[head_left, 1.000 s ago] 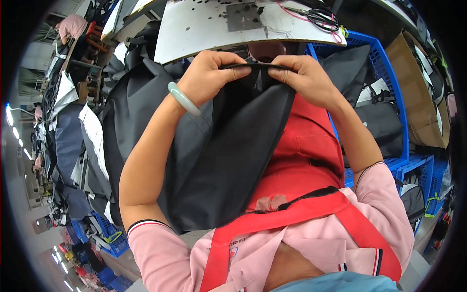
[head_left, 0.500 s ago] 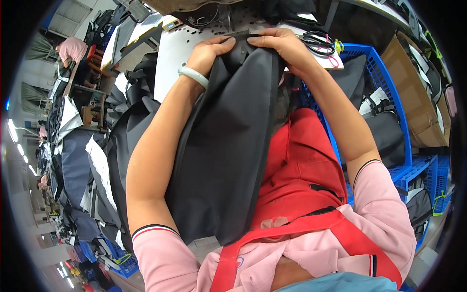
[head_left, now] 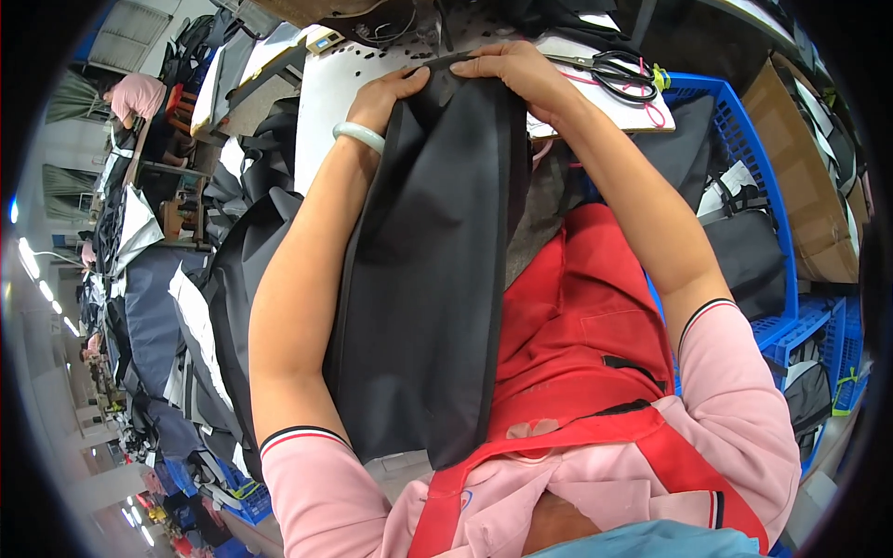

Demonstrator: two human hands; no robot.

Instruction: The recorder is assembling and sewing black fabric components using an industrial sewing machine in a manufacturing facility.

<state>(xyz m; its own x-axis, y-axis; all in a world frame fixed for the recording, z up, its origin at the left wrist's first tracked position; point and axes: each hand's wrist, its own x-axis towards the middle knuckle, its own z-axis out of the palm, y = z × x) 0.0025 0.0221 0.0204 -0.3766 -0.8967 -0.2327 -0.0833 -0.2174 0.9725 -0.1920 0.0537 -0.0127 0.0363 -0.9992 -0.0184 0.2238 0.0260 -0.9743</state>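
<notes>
While both arms reach forward, the left hand (head_left: 384, 97) and right hand (head_left: 521, 74) pinch the far edge of a long black fabric panel (head_left: 423, 251) between thumbs and fingers, close together above the white surface (head_left: 326, 98). From there the panel drapes back toward the person's body, alongside the red apron (head_left: 586, 325). Black-handled scissors (head_left: 598, 66) lie just right of the right hand. Farther right I see a blue basket (head_left: 779, 237) of dark pieces, a cardboard box (head_left: 807, 167) beyond it.
</notes>
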